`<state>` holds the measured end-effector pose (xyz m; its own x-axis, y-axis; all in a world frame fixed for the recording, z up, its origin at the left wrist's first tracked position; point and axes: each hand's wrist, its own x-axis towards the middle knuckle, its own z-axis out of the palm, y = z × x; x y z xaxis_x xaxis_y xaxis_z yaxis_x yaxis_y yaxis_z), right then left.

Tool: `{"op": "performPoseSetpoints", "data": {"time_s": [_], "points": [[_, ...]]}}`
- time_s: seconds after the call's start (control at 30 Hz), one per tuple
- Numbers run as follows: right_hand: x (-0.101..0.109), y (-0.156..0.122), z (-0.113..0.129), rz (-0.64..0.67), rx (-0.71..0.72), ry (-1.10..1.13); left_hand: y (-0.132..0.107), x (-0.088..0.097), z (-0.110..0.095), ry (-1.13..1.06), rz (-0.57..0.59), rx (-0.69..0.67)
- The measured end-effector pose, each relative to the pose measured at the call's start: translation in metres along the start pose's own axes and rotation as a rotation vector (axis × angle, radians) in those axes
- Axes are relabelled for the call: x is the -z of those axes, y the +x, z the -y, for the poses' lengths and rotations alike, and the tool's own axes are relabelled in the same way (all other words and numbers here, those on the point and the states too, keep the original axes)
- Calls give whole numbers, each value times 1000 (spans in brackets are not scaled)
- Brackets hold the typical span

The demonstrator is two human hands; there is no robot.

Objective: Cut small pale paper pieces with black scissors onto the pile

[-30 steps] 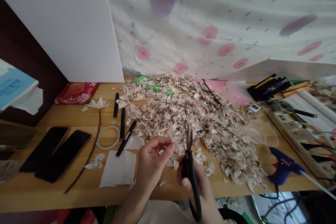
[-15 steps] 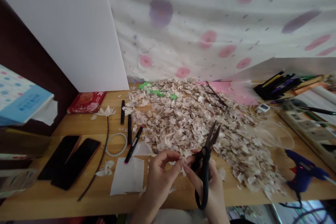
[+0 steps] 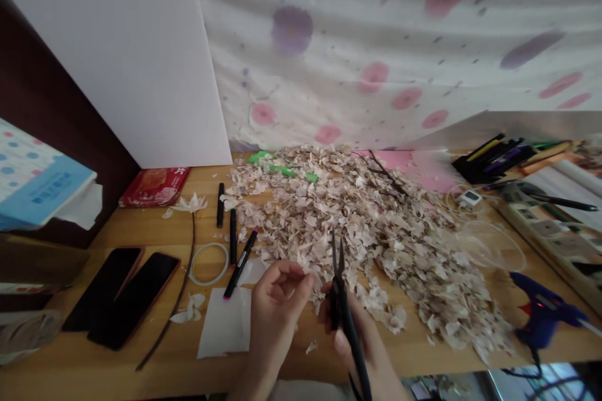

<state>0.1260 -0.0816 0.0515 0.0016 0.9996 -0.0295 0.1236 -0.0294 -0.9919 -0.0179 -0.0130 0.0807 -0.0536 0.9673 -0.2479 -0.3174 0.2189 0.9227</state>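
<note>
Two bare hands are working at the near edge of a wooden table (image 3: 117, 232), right beside a big pile of pale, papery flakes (image 3: 367, 232). The right hand (image 3: 357, 344) is gripping a pair of black-handled scissors (image 3: 341, 307), with its fingers wrapped around the handles. The thin blades are pointing up and are sitting nearly closed above the front of the pile. The left hand (image 3: 277, 307) is curling in next to the blades, and its fingertips (image 3: 303, 279) are pinching close together. I can't tell if a tiny scrap is caught there, because nothing shows clearly between them.

A white paper sheet (image 3: 223, 322) is lying just left of the hands, and a black marker with a pink tip (image 3: 239, 264) is resting above it. A white flower (image 3: 189, 203) is sitting on a long dark stem (image 3: 181, 301) near two black phones (image 3: 134, 301). Over on the right, a blue glue gun (image 3: 540, 316) is lying well apart from the hands, and green strips (image 3: 282, 170) are poking out behind the pile.
</note>
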Motion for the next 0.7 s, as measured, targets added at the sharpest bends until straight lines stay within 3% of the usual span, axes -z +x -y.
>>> {"op": "performPoseSetpoints", "data": {"time_s": [0.2,0.3,0.43,0.7], "points": [[-2,-9,-6,31,-50,16,-1,-6,-15,-34,-52,10],[-5,4,-1,-76,-21,172,0,-5,-16,15,-48,-10],[-9,23,13,-264,-21,233,1,-5,-13,129,43,-97],[-25,35,33,-449,52,278,-6,-13,-11,259,39,-236]]}}
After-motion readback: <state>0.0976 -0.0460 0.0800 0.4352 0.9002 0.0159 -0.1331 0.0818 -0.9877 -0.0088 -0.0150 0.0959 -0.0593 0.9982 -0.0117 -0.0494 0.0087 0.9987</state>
